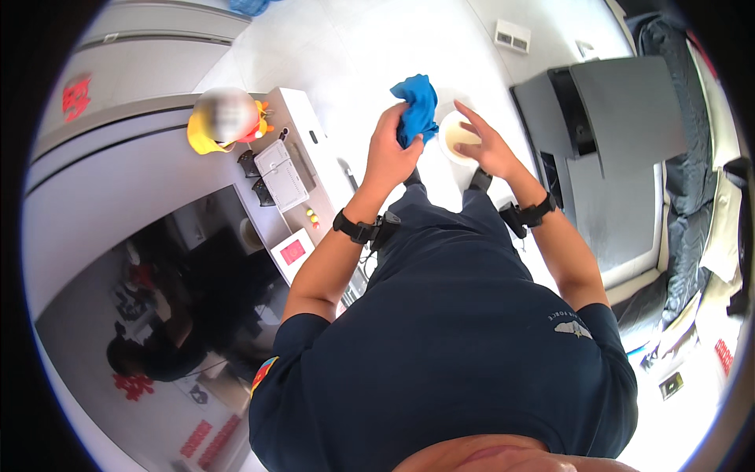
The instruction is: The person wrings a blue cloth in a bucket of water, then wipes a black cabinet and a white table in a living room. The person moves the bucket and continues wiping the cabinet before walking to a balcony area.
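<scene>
A bunched blue cloth (417,106) is in my left hand (392,141), gripped between the thumb and the fingers. Most of the cloth sticks up above the hand. To the right, my right hand (486,141) is held with fingers spread and nothing in it. Behind and below that hand is a round, pale bucket or basin (449,141), partly hidden by the fingers; I cannot tell whether they touch it. Both wrists carry black straps with small dark devices.
On the left, a TV cabinet (304,112) holds a white perforated tray (281,176), dark game controllers (262,193), a yellow figure (203,133) and a framed item (292,253). A large television (177,253) stands beside it. Grey table (628,112) and dark sofa (687,177) lie right.
</scene>
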The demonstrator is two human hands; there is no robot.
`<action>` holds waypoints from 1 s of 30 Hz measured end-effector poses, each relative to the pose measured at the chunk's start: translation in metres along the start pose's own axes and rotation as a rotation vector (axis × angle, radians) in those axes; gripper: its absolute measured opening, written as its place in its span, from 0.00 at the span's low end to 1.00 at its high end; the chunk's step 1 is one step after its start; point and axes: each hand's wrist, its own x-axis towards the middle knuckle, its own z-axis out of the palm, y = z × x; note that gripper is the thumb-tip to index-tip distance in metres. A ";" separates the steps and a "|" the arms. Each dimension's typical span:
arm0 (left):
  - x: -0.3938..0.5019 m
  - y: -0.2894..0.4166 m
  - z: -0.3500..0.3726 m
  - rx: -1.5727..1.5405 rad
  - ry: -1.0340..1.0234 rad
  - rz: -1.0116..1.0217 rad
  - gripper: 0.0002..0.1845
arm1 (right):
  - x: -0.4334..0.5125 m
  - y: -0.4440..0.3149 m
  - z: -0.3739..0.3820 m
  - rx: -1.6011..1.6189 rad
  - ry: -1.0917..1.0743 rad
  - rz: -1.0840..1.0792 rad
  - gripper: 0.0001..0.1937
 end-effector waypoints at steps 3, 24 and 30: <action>-0.002 0.003 0.027 0.476 -0.066 0.122 0.32 | 0.003 0.011 0.000 1.003 -0.086 0.318 0.34; 0.026 -0.016 0.026 -0.191 -0.212 -0.035 0.17 | -0.009 -0.005 -0.028 1.352 -0.072 0.212 0.32; 0.015 -0.016 0.032 -0.145 -0.694 -0.009 0.23 | -0.022 0.026 -0.012 0.717 0.255 0.423 0.18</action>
